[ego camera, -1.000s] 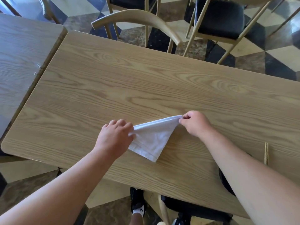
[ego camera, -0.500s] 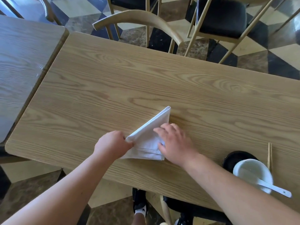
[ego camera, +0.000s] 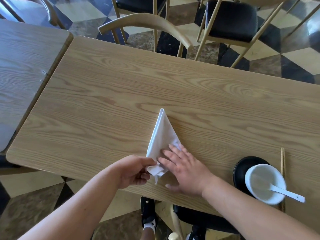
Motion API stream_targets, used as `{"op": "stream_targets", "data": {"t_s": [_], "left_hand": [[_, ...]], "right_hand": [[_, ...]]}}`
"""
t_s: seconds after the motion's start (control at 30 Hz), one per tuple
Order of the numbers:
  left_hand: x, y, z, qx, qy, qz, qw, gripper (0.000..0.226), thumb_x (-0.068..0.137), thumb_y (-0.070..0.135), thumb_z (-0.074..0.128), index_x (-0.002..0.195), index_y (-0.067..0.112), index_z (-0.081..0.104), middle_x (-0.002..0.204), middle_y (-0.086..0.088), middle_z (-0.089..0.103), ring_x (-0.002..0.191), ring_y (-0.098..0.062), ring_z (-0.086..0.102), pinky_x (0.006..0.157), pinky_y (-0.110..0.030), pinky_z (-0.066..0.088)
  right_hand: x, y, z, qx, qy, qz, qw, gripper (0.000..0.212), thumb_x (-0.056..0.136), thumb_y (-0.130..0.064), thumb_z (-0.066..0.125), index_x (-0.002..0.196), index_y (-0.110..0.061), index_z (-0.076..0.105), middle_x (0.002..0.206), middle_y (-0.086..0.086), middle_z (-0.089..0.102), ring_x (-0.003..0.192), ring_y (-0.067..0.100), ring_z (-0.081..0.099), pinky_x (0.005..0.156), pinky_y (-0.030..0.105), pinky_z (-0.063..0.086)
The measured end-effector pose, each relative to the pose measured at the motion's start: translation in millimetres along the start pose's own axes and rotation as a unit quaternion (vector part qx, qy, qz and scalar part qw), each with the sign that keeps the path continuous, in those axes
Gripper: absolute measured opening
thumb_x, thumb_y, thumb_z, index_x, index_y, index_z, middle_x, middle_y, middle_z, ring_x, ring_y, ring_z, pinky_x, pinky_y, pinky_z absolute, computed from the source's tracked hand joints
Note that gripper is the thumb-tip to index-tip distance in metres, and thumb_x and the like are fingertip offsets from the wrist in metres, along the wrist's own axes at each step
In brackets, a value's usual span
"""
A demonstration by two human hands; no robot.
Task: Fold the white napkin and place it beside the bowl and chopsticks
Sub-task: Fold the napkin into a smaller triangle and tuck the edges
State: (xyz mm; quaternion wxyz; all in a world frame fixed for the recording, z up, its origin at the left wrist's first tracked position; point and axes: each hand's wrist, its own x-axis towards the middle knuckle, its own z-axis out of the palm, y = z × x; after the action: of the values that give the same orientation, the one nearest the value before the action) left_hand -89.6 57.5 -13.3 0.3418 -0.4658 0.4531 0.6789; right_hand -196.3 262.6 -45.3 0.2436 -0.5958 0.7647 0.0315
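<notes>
My left hand (ego camera: 133, 171) was closed in a pinch on the bunched near corner of the white napkin (ego camera: 160, 135), thumb and fingers drawn together on the cloth just at the table's near edge; my right hand (ego camera: 183, 168) lay open and flat, palm down, its fingers spread over the napkin's near right part, pressing it to the wooden table (ego camera: 107, 94); the two hands were almost touching, with the gathered corner between them. Beyond my fingertips the napkin ran away from me as a narrow triangle, its point well ahead of both hands, its long edges looking layered. To the right of my right wrist, apart from the cloth, stood the white bowl (ego camera: 264, 183) with a white spoon (ego camera: 287, 194) in it, resting on a dark saucer (ego camera: 242, 168); just past the bowl on its far right lay the chopsticks (ego camera: 282, 163), pointing away from me. I judged the folding well on but not finished; the near corner was crumpled and wanted tucking or smoothing. The placing was not yet done; the napkin had to go rightward to lie beside the bowl and chopsticks.
</notes>
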Motion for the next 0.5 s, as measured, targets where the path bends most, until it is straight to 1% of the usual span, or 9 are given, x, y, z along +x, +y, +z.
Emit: {"op": "stream_targets", "data": {"t_s": [0.1, 0.17, 0.2, 0.27, 0.3, 0.33, 0.4, 0.43, 0.5], "left_hand": [[-1.4, -1.8, 1.4, -0.003, -0.019, 0.003, 1.000, 0.019, 0.092, 0.028, 0.072, 0.100, 0.011, 0.074, 0.075, -0.003, 0.063, 0.056, -0.012, 0.058, 0.059, -0.027, 0.051], [-2.4, -1.4, 1.1, 0.023, -0.023, 0.011, 0.999, 0.024, 0.093, 0.029, 0.071, 0.106, 0.010, 0.076, 0.078, -0.004, 0.064, 0.058, -0.013, 0.060, 0.061, -0.028, 0.054], [-2.8, -0.4, 0.5, 0.034, -0.021, 0.012, 0.999, 0.027, 0.094, 0.030, 0.071, 0.109, 0.009, 0.077, 0.078, -0.003, 0.065, 0.059, -0.013, 0.061, 0.062, -0.029, 0.055], [-3.8, 2.5, -0.9, 0.048, -0.013, 0.012, 0.999, 0.026, 0.095, 0.031, 0.068, 0.108, 0.010, 0.076, 0.076, -0.003, 0.068, 0.061, -0.015, 0.063, 0.065, -0.030, 0.056], [-4.9, 4.4, -1.4, 0.055, -0.008, 0.013, 0.998, 0.024, 0.096, 0.031, 0.068, 0.106, 0.011, 0.075, 0.076, -0.004, 0.069, 0.061, -0.015, 0.065, 0.065, -0.031, 0.056], [-6.3, 6.5, -1.3, 0.056, -0.006, 0.013, 0.998, 0.022, 0.096, 0.030, 0.068, 0.104, 0.011, 0.074, 0.076, -0.004, 0.069, 0.061, -0.015, 0.066, 0.065, -0.031, 0.057], [-7.6, 9.3, 0.4, 0.021, -0.023, 0.007, 0.999, 0.020, 0.096, 0.029, 0.068, 0.102, 0.010, 0.073, 0.074, -0.004, 0.067, 0.060, -0.015, 0.065, 0.064, -0.030, 0.056], [-8.7, 10.7, 2.9, -0.006, -0.037, 0.003, 0.999, 0.020, 0.096, 0.029, 0.067, 0.101, 0.010, 0.072, 0.073, -0.004, 0.066, 0.060, -0.014, 0.064, 0.064, -0.029, 0.056], [-10.6, 12.3, 7.7, -0.020, -0.053, 0.000, 0.998, 0.023, 0.098, 0.032, 0.064, 0.101, 0.010, 0.072, 0.072, -0.003, 0.068, 0.061, -0.015, 0.065, 0.067, -0.030, 0.056]], "right_hand": [[2.3, -7.1, 7.8, 0.009, 0.062, 0.026, 0.998, 0.062, 0.093, -0.044, 0.057, 0.151, -0.027, 0.041, 0.156, 0.008, 0.048, 0.151, 0.035, 0.033, 0.120, 0.057, 0.031], [6.6, -7.8, 8.6, 0.042, 0.122, 0.034, 0.991, 0.047, 0.092, -0.021, 0.054, 0.139, -0.026, 0.058, 0.146, 0.006, 0.059, 0.144, 0.035, 0.045, 0.118, 0.056, 0.035], [8.4, -7.5, 6.5, 0.056, 0.137, 0.038, 0.988, 0.045, 0.091, -0.017, 0.047, 0.132, -0.025, 0.064, 0.142, 0.006, 0.062, 0.141, 0.035, 0.048, 0.120, 0.054, 0.031], [10.6, -4.2, 1.5, 0.077, 0.138, 0.039, 0.987, 0.045, 0.091, -0.021, 0.040, 0.126, -0.024, 0.068, 0.140, 0.004, 0.064, 0.140, 0.034, 0.050, 0.121, 0.048, 0.022], [10.2, -1.9, -1.4, 0.082, 0.120, 0.037, 0.989, 0.045, 0.093, -0.030, 0.042, 0.130, -0.024, 0.066, 0.142, 0.004, 0.062, 0.142, 0.033, 0.047, 0.122, 0.046, 0.018], [9.0, -0.3, -3.4, 0.078, 0.092, 0.035, 0.992, 0.051, 0.093, -0.045, 0.045, 0.137, -0.023, 0.061, 0.147, 0.004, 0.057, 0.146, 0.032, 0.042, 0.123, 0.046, 0.016], [6.2, -1.3, -1.8, 0.042, 0.054, 0.032, 0.997, 0.079, 0.088, -0.072, 0.043, 0.148, -0.020, 0.047, 0.155, 0.007, 0.049, 0.150, 0.032, 0.035, 0.124, 0.049, 0.015], [5.5, -2.6, -0.4, 0.029, 0.050, 0.035, 0.998, 0.084, 0.085, -0.075, 0.043, 0.149, -0.020, 0.044, 0.155, 0.008, 0.048, 0.150, 0.034, 0.035, 0.124, 0.052, 0.018], [5.7, -5.3, 2.7, 0.048, 0.069, 0.046, 0.995, 0.069, 0.088, -0.060, 0.045, 0.144, -0.021, 0.049, 0.150, 0.007, 0.053, 0.147, 0.034, 0.040, 0.122, 0.055, 0.026]]}}
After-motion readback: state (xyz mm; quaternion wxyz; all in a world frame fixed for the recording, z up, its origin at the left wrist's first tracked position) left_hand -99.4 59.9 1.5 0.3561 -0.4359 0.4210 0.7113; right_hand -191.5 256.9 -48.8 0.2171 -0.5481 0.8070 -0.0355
